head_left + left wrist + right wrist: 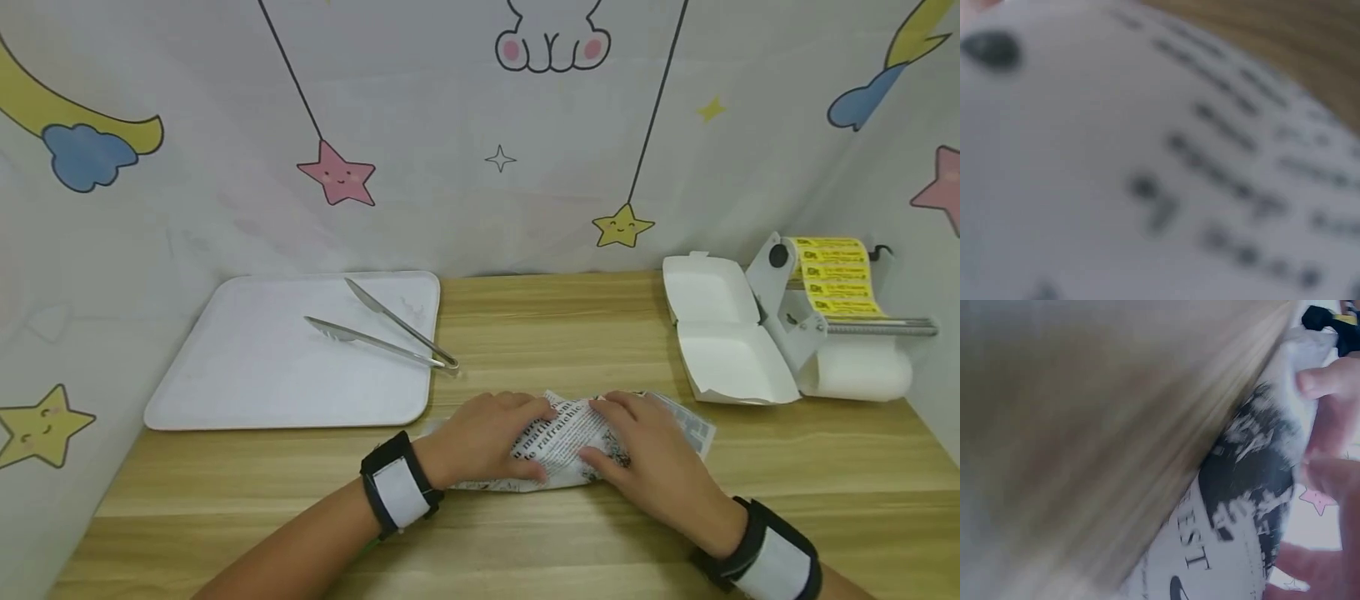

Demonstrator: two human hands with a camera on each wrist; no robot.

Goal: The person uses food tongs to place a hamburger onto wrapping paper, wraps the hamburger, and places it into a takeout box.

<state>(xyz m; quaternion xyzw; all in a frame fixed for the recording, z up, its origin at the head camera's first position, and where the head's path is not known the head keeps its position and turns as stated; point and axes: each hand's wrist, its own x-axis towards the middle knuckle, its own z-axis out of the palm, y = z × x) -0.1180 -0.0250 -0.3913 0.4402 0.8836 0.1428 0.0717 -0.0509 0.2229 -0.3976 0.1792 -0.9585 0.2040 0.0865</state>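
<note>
A sheet of newspaper-print wrapping paper, folded into a long low bundle, lies on the wooden table near the front. What is inside it, if anything, is hidden. My left hand grips its left part, thumb on the near side and fingers over the far side. With fingers and thumb spread around it, my right hand holds the right part. A loose paper end sticks out beyond the right hand. Printed paper fills most of the left wrist view, blurred. In the right wrist view, fingers lie against the paper.
A white tray stands at the left, with metal tongs across its right edge. At the right are an open white takeaway box and a dispenser carrying a roll of yellow labels. A printed cloth backdrop closes the rear.
</note>
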